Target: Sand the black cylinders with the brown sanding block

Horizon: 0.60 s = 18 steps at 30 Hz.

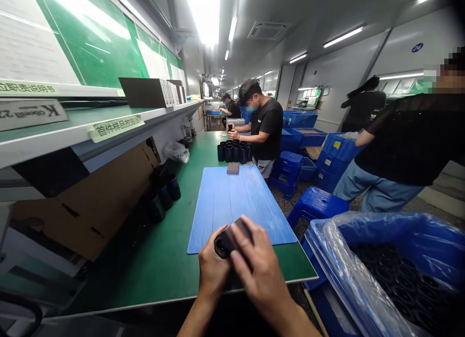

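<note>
Low over the front of the table, my left hand (212, 264) is wrapped round a black cylinder (220, 246), whose hollow round end faces left. My right hand (259, 264) grips a dark brown block (238, 235) and lays it against the cylinder's side. The fingers partly cover both things. Beneath and beyond them lies a blue mat (240, 196) on the green table (170, 279). At the mat's far edge rests a second brown block (233, 168).
Several black cylinders (234, 152) stand beyond the mat, others (165, 196) at the left. A co-worker (267, 123) holds a dark piece at the table's far right side. A plastic-lined blue bin (327, 249) of black parts stands at right, near a blue stool (319, 201). A shelf (72, 143) overhangs the left.
</note>
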Motion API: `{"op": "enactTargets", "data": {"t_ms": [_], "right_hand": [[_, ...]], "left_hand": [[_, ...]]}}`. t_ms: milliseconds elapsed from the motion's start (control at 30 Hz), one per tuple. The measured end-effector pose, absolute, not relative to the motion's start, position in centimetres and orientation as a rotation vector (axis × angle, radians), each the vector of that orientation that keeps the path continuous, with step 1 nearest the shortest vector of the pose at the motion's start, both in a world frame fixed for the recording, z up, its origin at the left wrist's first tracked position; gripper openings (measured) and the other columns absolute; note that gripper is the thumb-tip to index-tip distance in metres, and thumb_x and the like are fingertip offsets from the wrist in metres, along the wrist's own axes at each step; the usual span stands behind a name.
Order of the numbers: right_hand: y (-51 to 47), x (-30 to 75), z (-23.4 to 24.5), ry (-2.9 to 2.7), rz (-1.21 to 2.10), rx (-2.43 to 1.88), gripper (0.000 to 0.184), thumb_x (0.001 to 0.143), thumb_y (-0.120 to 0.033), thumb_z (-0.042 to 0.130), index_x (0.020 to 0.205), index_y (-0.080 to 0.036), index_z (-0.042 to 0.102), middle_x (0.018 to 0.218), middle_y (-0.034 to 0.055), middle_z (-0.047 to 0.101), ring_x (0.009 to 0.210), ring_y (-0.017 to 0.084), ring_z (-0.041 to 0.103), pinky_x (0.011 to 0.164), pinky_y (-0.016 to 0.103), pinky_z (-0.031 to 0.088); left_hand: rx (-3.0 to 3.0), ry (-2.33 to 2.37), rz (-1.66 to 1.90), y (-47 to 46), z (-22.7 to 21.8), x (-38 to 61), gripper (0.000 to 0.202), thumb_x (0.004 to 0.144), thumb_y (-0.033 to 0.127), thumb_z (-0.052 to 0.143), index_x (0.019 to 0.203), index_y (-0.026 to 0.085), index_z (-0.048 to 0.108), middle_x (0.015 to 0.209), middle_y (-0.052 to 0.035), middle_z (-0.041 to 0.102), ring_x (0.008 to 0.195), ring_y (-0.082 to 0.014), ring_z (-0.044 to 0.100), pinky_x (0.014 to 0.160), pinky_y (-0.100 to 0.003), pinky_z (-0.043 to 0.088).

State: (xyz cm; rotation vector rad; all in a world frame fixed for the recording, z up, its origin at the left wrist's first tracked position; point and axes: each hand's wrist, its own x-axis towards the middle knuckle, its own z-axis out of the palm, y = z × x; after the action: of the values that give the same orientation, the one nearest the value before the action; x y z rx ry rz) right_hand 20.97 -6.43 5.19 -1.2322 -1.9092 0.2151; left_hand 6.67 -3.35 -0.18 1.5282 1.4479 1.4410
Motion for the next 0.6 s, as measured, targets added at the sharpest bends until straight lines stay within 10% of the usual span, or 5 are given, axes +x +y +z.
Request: {"op": "enactTargets", "data": {"t_ms": [600], "right_hand": [[-4.7,23.0,2.9,-1.539,0.566,-1.274,0.047,0.102,-0.042,0.048,0.145,-0.026,0.051,0.152,0.0079,0.047,0.142,0.024,0.042,0.119,0.046,0.035]], "left_hand": [[1.438,1.175,1.277,-1.3,1.0,5.4,0.050,0.070,0.029,0.083,0.114,0.017,0.063,0.110,-0.0080,0.074,0.099,-0.0233,0.071,0.094,-0.037,0.055]]}}
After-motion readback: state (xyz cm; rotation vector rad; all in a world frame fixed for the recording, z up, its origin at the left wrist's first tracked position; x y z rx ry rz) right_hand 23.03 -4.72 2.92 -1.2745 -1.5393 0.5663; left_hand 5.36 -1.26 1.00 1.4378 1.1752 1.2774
